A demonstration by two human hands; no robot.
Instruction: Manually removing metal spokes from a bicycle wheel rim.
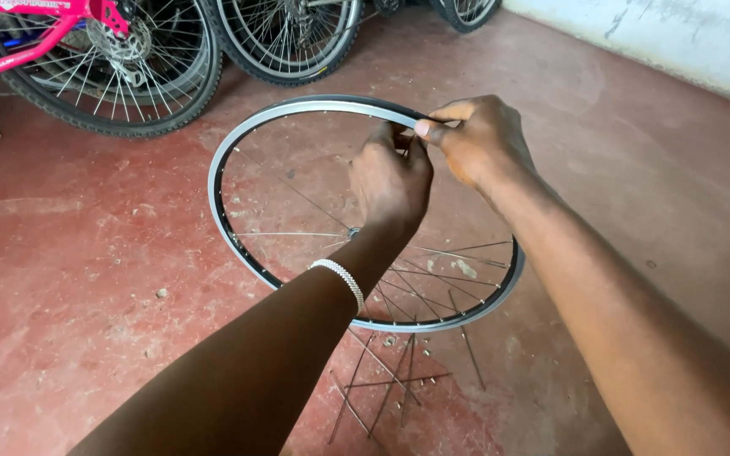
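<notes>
- Red concrete floor [86, 279], worn and dusty, fills the frame; a pale wall [678, 42] runs at 1 o'clock.
- Your left hand [390, 181] is pinched narrow at the far edge of the bicycle rim [221, 160], fingertips closed on something too small to tell.
- Your right hand [479, 139] grips the rim's top edge at 12 o'clock, thumb and fingers clamped on it.
- Only some spokes are fitted, mostly at 5 o'clock.
- Loose spokes [390, 380] lie on the floor at 6 o'clock.
- A pink bicycle [35, 34] stands at 10 o'clock, another wheel [289, 38] beside it; its frame lettering is white.
</notes>
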